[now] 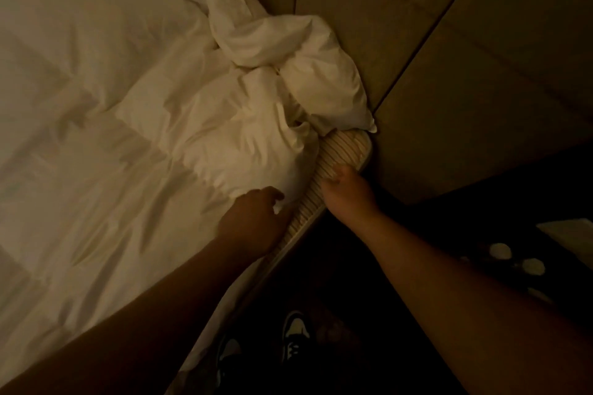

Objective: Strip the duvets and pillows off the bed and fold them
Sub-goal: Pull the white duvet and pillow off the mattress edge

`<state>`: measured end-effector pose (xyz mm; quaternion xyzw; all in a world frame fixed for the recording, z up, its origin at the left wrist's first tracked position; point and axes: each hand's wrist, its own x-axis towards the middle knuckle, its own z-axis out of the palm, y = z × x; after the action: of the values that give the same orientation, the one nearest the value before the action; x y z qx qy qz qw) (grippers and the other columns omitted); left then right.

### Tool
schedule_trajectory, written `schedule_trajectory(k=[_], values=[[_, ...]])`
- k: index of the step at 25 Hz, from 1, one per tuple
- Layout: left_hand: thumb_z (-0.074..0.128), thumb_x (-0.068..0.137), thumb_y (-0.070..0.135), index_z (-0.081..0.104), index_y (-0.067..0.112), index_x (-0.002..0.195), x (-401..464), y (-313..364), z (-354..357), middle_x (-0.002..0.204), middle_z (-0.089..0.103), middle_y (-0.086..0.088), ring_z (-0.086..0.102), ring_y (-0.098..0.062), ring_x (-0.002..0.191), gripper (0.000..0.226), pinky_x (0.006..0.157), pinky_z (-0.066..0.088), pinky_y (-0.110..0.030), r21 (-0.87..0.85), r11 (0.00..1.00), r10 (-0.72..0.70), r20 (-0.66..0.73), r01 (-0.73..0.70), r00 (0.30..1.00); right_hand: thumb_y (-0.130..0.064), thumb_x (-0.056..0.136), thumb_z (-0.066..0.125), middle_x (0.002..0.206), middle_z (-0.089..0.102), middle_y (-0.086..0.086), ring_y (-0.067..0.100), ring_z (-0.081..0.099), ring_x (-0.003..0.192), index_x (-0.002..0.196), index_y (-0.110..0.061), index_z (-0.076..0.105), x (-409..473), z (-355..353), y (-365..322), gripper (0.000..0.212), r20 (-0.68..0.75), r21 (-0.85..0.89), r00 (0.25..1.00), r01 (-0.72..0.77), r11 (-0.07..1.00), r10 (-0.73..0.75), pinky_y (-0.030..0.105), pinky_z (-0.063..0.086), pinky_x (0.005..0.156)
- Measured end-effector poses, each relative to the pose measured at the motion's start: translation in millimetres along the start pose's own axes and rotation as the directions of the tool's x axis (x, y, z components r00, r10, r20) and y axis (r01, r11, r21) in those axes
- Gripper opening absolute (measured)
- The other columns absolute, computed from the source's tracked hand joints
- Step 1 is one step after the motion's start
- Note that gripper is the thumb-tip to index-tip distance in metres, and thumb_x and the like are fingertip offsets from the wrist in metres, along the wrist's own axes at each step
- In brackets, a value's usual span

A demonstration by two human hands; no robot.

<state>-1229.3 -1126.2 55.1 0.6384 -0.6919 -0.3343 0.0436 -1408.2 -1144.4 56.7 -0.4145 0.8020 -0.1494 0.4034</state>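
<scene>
A white duvet (96,112) covers the bed, bunched into a rumpled heap (244,125) near the head corner. A white pillow (324,74) lies crumpled against the padded headboard. The striped mattress corner (346,147) shows bare beside the heap. My left hand (253,218) rests on the duvet's edge with its fingers curled into the white fabric. My right hand (343,189) grips the striped mattress edge at the corner. The light is dim.
A padded panel headboard (449,42) fills the top right. A dark nightstand (513,250) with small pale round things stands at the right. My two shoes (295,333) stand on the dark floor beside the bed.
</scene>
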Motion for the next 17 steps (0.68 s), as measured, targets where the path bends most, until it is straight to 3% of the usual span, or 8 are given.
schedule_trajectory(k=[3,6,8,10,12,14,17], values=[[0.055,0.089,0.048,0.050,0.021,0.133,41,0,44,0.132,0.054,-0.003,0.041,-0.026,0.125,0.052,0.101,0.037,-0.039,0.000,1.000,0.022,-0.142,-0.023,0.990,-0.035,0.086,0.056,0.127,0.057,0.011,0.035,0.055,0.112,0.133,-0.013,0.049,66,23,17,0.052,0.032,0.186,0.995,-0.099,0.977,0.095,0.044,0.049,0.094],[0.044,0.079,0.058,0.045,0.011,0.137,64,-12,77,0.140,0.045,-0.011,0.034,-0.032,0.130,0.075,0.109,0.030,-0.040,0.029,0.999,0.021,-0.225,-0.015,0.974,-0.053,0.071,0.059,0.108,0.062,0.003,0.028,0.059,0.099,0.118,-0.017,0.059,107,48,34,0.059,0.096,0.400,0.987,-0.155,0.903,0.127,0.038,0.051,0.075],[0.036,0.077,0.062,0.038,0.005,0.143,74,-20,94,0.149,0.037,-0.014,0.029,-0.033,0.138,0.087,0.115,0.022,-0.040,0.034,0.999,0.022,-0.239,-0.014,0.971,-0.058,0.064,0.062,0.105,0.068,0.000,0.023,0.064,0.097,0.113,-0.021,0.064,126,66,43,0.061,0.225,0.573,0.966,-0.239,0.784,0.130,0.033,0.049,0.068],[0.037,0.077,0.065,0.032,0.006,0.147,78,-27,102,0.153,0.030,-0.012,0.023,-0.031,0.142,0.091,0.116,0.020,-0.039,0.020,1.000,-0.005,-0.239,0.010,0.971,-0.051,0.073,0.066,0.117,0.069,0.003,0.021,0.065,0.106,0.123,-0.022,0.063,133,77,42,0.058,0.337,0.723,0.935,-0.329,0.607,0.106,0.033,0.051,0.075],[0.049,0.076,0.065,0.028,0.007,0.148,78,-29,105,0.153,0.028,-0.012,0.023,-0.030,0.142,0.095,0.112,0.030,-0.045,-0.011,0.999,-0.034,-0.286,0.032,0.958,-0.038,0.073,0.071,0.120,0.067,0.008,0.024,0.063,0.107,0.125,-0.016,0.063,134,85,37,0.057,0.393,0.796,0.919,-0.361,0.486,0.038,0.035,0.052,0.081],[0.067,0.068,0.063,0.021,0.008,0.149,77,-27,105,0.153,0.023,-0.013,0.026,-0.031,0.141,0.108,0.106,0.038,-0.049,-0.040,0.997,-0.072,-0.330,0.062,0.941,-0.028,0.066,0.074,0.117,0.068,0.012,0.028,0.064,0.106,0.122,-0.013,0.065,127,91,27,0.058,0.408,0.814,0.911,-0.333,0.476,-0.059,0.039,0.054,0.083],[0.077,0.061,0.059,0.017,0.016,0.149,76,-21,89,0.152,0.023,-0.009,0.032,-0.030,0.136,0.116,0.097,0.043,-0.047,-0.065,0.985,-0.173,-0.367,0.160,0.914,-0.012,0.080,0.064,0.109,0.070,0.008,0.024,0.066,0.098,0.115,-0.020,0.066,104,89,11,0.036,0.361,0.832,0.917,-0.234,0.502,-0.170,0.037,0.054,0.077]])
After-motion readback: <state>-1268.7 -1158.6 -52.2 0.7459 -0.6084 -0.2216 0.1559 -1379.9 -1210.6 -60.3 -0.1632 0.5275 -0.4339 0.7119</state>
